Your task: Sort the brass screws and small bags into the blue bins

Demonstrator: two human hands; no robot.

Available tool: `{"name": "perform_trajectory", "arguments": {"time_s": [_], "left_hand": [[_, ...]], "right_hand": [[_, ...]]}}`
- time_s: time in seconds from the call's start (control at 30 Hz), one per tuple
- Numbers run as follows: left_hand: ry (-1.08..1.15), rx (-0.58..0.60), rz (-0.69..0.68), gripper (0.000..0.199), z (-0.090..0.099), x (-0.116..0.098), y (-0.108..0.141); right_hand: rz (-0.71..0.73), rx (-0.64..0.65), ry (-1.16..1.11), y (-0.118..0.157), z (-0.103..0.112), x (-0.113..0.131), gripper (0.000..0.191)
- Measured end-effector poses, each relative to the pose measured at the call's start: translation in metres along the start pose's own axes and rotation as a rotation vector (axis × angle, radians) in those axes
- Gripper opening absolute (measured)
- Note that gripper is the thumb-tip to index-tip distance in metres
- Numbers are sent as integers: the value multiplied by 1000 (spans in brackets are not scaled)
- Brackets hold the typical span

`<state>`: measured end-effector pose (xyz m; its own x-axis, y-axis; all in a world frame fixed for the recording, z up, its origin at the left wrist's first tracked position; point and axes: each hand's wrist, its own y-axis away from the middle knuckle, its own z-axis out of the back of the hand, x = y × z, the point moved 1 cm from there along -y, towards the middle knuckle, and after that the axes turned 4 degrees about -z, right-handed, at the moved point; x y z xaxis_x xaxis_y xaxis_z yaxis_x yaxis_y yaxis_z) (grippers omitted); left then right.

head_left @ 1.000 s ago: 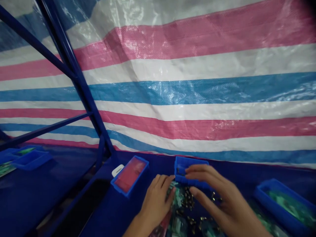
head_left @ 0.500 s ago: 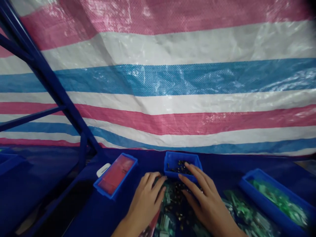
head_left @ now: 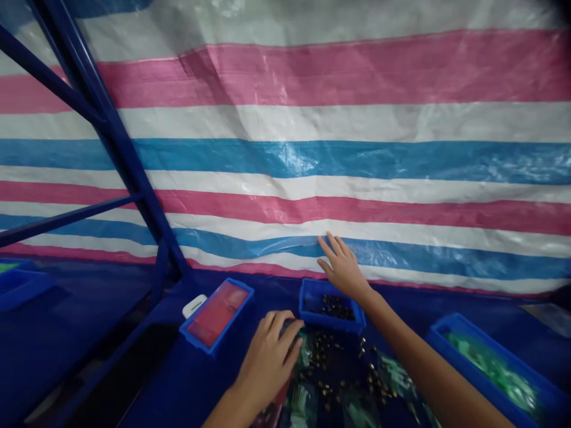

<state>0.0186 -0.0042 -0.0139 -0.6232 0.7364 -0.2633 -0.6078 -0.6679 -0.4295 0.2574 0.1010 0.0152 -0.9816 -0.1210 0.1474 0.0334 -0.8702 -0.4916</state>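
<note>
My left hand (head_left: 273, 353) rests at the left edge of a pile of small clear plastic packets (head_left: 302, 404), its fingers loosely bent and slightly apart. Part of a reddish item (head_left: 279, 404) shows under its wrist. Reaching past the blue bin (head_left: 307, 318), my right hand (head_left: 344, 267) is raised in front of the striped sheet with fingers spread and nothing in them. Whether it touches the sheet I cannot tell. Inside that bin lie small dark and brass-coloured metal pieces (head_left: 336, 306). More loose pieces (head_left: 322, 351) are scattered on the blue surface and packets between my arms.
A blue tray of red flat packets (head_left: 216, 318) lies left, with a white object (head_left: 194, 305) beside it. At right stands a blue bin of green-and-clear packets (head_left: 495, 371). A blue metal frame (head_left: 129, 154) rises at left before the striped sheet (head_left: 285, 202).
My right hand has lifted from the near side of the bin and moved up and away, over it to the sheet. My left hand stays nearly in place. The view has shifted slightly.
</note>
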Motion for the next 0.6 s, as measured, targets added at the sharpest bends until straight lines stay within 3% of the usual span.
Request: {"name": "perform_trajectory", "arguments": {"time_s": [0.17,0.3,0.4,0.5,0.6], "left_hand": [[36,12,-25,30,-4,-1,2],[44,8,-19,30,-3,-1,3],[37,8,-10,31,-2,-1,3],[48,18,-11,30,-1,-3,3],[81,76,-47,25,-2,-6,3]], "right_hand": [[15,73,25,-18,-22,-25,55],[25,81,6,-17,-27,-28,48],[73,50,-46,9,-16,-18,46],[164,-39,-212,54,8,-3,34],[186,-11,-313,102,36,9,27]]}}
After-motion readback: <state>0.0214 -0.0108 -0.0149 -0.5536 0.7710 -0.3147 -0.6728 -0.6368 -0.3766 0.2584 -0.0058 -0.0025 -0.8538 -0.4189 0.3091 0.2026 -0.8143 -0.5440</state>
